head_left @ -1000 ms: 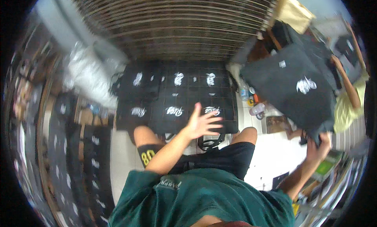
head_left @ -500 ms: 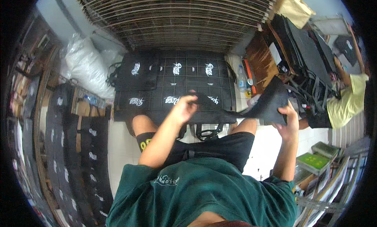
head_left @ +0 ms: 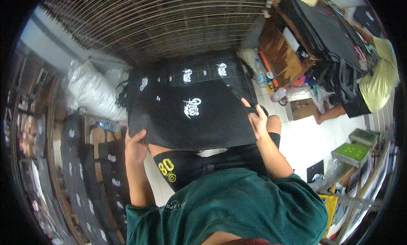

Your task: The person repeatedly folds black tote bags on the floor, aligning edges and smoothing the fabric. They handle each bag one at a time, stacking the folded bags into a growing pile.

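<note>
Garment, black w/ white printed logo (head_left: 191, 118): held spread flat betw. both hands, above the knees, over a stack of like black printed pieces (head_left: 186, 73) laid on the floor ahead. Long axis runs left–right across the person's front; logo near centre, slightly tilted.

Left hand (head_left: 135, 148): closed, pinching garment's lower-left corner, thumb on top. Right hand (head_left: 256, 118): gripping right edge, fingers partly extended upward, thumb side against cloth. Both hands about level w/ each other at opposite ends; garment lies directly forward of both, neither hand clearly nearer the stack.

Other items by place:
- Rows of black pieces w/ small white marks (head_left: 85, 177), far left, laid overlapping along the floor.
- Clear plastic bag, bulky, whitish (head_left: 91, 92), upper left beside stack.
- Plastic bottle (head_left: 260, 73), upright, just right of stack.
- Brown wooden board/box (head_left: 282, 54), upper right.
- Green flat package (head_left: 355, 152), right, on tiled floor (head_left: 305, 139).
- Second person in yellow top (head_left: 379, 82), far right, seated near dark cloth heap; hands not legible.
- Slatted blind/mat (head_left: 161, 20) across top.
- Wearer: green shirt (head_left: 237, 207), black shorts w/ yellow mark.
</note>
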The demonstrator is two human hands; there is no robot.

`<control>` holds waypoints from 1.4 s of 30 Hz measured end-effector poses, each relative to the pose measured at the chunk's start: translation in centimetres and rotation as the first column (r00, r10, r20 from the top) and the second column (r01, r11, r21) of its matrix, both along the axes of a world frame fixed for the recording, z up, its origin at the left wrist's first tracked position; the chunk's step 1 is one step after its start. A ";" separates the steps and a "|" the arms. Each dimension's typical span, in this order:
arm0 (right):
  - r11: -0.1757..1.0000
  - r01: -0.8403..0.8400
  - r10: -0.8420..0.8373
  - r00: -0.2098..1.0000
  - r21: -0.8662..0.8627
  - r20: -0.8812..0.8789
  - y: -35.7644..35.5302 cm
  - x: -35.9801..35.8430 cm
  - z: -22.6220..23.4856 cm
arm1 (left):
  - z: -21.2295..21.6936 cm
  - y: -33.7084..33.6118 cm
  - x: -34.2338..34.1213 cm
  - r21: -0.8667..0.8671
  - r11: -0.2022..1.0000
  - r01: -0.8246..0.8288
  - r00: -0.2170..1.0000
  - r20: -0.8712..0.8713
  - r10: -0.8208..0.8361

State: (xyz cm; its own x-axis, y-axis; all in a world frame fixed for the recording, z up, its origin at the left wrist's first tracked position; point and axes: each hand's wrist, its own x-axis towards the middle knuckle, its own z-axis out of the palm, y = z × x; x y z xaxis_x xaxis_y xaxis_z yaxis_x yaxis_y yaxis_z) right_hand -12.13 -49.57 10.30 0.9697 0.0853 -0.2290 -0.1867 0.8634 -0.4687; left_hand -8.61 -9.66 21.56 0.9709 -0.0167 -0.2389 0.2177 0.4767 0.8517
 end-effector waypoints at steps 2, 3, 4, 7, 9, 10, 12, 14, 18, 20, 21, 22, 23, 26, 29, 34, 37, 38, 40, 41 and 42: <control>0.994 0.107 -0.107 0.994 -0.015 -0.036 -0.4 3.7 -7.7 | 1.0 0.2 -1.5 0.030 0.998 -0.064 0.998 -0.005 0.064; 0.983 0.182 -0.184 0.964 -0.029 -0.194 1.2 5.1 -8.4 | 1.6 0.7 -2.2 0.059 0.992 -0.109 0.994 -0.001 0.109; 0.991 0.108 -0.126 0.947 -0.076 -0.296 1.6 6.1 -9.9 | 1.8 1.6 -2.7 0.055 0.994 -0.095 0.995 0.045 0.093; 0.982 -0.186 0.167 0.824 0.021 -0.541 5.4 6.8 -7.3 | 2.6 5.7 -5.9 0.210 0.931 -0.300 0.954 0.033 0.299; 0.971 -0.237 0.209 0.789 0.027 -0.577 5.4 6.4 -8.5 | 2.6 8.0 -7.7 0.260 0.905 -0.336 0.940 0.035 0.339; 0.964 -0.267 0.221 0.773 0.010 -0.594 5.2 6.1 -9.2 | 2.8 8.3 -8.6 0.282 0.875 -0.394 0.914 0.024 0.404; 0.952 -0.306 0.232 0.756 -0.017 -0.612 4.9 5.4 -10.0 | 2.8 9.7 -10.2 0.277 0.876 -0.395 0.914 0.021 0.405; 0.921 -0.383 0.246 0.716 -0.073 -0.653 4.8 4.9 -10.4 | 2.9 10.0 -11.5 0.294 0.844 -0.448 0.888 0.038 0.458; 0.859 -0.494 0.240 0.618 -0.132 -0.748 4.8 4.9 -11.9 | 1.6 12.5 -14.3 0.379 0.810 -0.448 0.886 0.064 0.460; 0.876 -0.469 0.201 0.573 -0.116 -0.794 4.0 4.8 -14.4 | 0.8 13.2 -14.8 0.430 0.793 -0.432 0.892 0.077 0.445; 0.845 -0.511 0.206 0.585 -0.159 -0.784 3.7 5.2 -14.7 | 0.8 13.4 -15.1 0.439 0.786 -0.434 0.889 0.069 0.452; 0.808 -0.551 0.214 0.601 -0.206 -0.770 3.5 6.0 -14.3 | 1.3 13.2 -14.7 0.403 0.801 -0.443 0.881 0.032 0.471; 0.768 -0.588 0.223 0.617 -0.253 -0.755 3.2 6.7 -13.8 | 1.7 12.8 -14.1 0.366 0.813 -0.452 0.873 -0.005 0.487; 0.747 -0.463 0.190 0.837 -0.477 -0.513 1.4 10.2 -9.4 | 2.1 11.8 -10.6 0.361 0.861 -0.357 0.924 0.001 0.383; 0.598 -0.365 0.108 0.919 -0.714 -0.379 -2.8 14.7 -6.4 | 0.5 11.4 -5.0 0.265 0.938 -0.225 0.963 -0.086 0.256; 0.440 -0.348 0.137 0.937 -0.828 -0.321 -5.9 21.0 1.9 | -4.5 9.5 3.6 0.083 0.995 -0.055 0.993 -0.098 0.063; 0.300 -0.330 0.170 0.942 -0.895 -0.291 -7.2 24.5 4.6 | -7.0 8.1 7.5 0.047 0.999 -0.007 0.982 -0.189 0.016; 0.333 -0.357 0.192 0.932 -0.873 -0.308 -7.3 26.0 5.2 | -8.5 8.3 8.6 0.035 0.999 -0.006 0.980 -0.196 0.013; 0.401 -0.303 0.197 0.950 -0.864 -0.242 -8.8 28.6 4.4 | -11.4 8.1 10.9 -0.004 1.000 -0.003 0.977 -0.213 0.002; 0.427 -0.292 0.226 0.951 -0.856 -0.211 -9.1 29.8 4.3 | -13.0 8.1 11.8 0.002 1.000 -0.010 0.976 -0.217 0.010; 0.393 -0.302 0.212 0.949 -0.869 -0.234 -9.0 30.6 4.5 | -14.8 7.9 13.0 0.012 1.000 -0.012 0.975 -0.220 0.014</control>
State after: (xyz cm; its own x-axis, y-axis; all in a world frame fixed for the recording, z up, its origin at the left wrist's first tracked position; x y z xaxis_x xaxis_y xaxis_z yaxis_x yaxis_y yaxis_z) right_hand 18.49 -58.61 14.80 0.9156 0.0338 -0.4007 -0.3944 -0.1196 -0.9111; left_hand 4.37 -1.75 6.77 0.8944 -0.0007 -0.4472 0.3946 0.4718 0.7885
